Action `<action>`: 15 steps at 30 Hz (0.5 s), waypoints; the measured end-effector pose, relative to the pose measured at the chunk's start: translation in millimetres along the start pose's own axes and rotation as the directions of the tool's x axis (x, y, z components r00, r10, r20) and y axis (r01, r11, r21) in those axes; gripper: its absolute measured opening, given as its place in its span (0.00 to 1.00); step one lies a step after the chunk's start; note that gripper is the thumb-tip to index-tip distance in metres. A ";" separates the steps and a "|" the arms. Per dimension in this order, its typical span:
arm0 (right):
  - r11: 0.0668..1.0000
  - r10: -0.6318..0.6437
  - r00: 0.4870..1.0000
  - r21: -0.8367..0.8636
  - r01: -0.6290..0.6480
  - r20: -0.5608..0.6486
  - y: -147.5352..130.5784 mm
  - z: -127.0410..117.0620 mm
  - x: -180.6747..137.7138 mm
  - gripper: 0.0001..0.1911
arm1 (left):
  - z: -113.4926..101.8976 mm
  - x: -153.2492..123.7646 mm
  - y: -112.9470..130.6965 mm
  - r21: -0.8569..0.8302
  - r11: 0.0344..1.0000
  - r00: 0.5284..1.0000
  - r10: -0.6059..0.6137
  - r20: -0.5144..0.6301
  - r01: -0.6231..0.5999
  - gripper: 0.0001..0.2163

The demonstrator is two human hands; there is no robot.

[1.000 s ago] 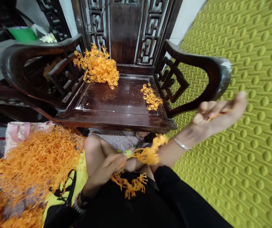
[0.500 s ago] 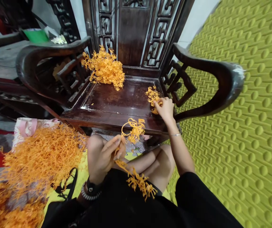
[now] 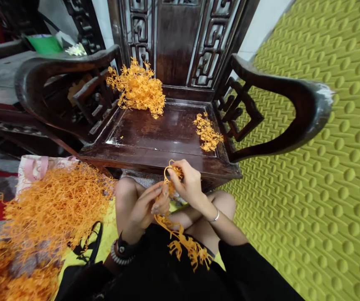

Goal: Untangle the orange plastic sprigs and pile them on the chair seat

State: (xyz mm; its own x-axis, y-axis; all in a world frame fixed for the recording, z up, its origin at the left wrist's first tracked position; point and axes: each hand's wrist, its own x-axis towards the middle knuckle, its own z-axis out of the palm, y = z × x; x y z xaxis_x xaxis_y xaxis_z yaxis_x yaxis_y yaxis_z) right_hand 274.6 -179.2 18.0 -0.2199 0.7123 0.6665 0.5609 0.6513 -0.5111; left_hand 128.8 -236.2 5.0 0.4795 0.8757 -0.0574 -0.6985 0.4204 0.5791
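Both hands meet just in front of the near edge of a dark carved wooden chair (image 3: 155, 142), above the person's bare knees. The left hand (image 3: 145, 207) pinches an orange plastic strand (image 3: 183, 244) between thumb and fingers, and the strand's lower part hangs down onto the black clothing in a string of small frilly clusters. The right hand (image 3: 188, 184), a thin bracelet on its wrist, closes its fingertips on the strand's upper end, where it curls into a loop just above the left hand; the two hands almost touch. On the chair seat a large orange heap (image 3: 139, 88) lies in the far left corner and a small orange heap (image 3: 207, 133) lies by the right armrest. To the near left a big tangled orange mass (image 3: 51, 209) spills over a pink-handled bag (image 3: 34, 167). A green knobbed mat (image 3: 324, 188) covers the floor on the right.
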 end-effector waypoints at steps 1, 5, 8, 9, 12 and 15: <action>0.999 0.036 0.999 0.008 -0.036 -0.008 1.4 3.0 1.3 0.09 | 0.1 0.2 0.3 -0.009 1.000 1.000 -0.027 0.007 0.027 0.12; 0.995 0.094 0.995 0.049 -0.092 -0.035 3.1 0.0 10.6 0.21 | -2.1 -0.5 -1.9 0.019 0.997 0.997 -0.071 -0.041 0.072 0.19; 0.987 0.148 0.975 0.094 -0.133 -0.169 -0.4 -13.8 15.5 0.28 | -3.8 -5.7 -8.7 0.108 0.989 0.994 -0.097 -0.054 0.102 0.22; 0.983 0.173 0.957 0.107 -0.151 -0.233 -2.2 -19.2 16.2 0.29 | -3.7 -8.5 -11.5 0.124 0.985 0.992 -0.119 -0.030 0.121 0.21; 0.975 0.216 0.883 0.144 -0.171 -0.417 -7.7 -34.1 17.1 0.31 | -0.6 -17.8 -18.8 0.135 0.974 0.978 -0.191 0.080 0.180 0.20; 0.970 0.234 0.804 0.191 -0.152 -0.547 -10.8 -40.6 19.2 0.31 | 6.1 -24.0 -20.7 0.168 0.967 0.967 -0.215 0.137 0.191 0.20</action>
State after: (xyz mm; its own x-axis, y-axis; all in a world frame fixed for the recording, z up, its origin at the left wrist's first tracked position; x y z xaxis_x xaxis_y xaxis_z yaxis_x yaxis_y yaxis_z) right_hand 296.7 -183.1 58.4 0.3911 0.5817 0.7132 0.4247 0.5734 -0.7006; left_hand 135.0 -267.4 -0.6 0.6866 0.7238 -0.0686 -0.4948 0.5344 0.6853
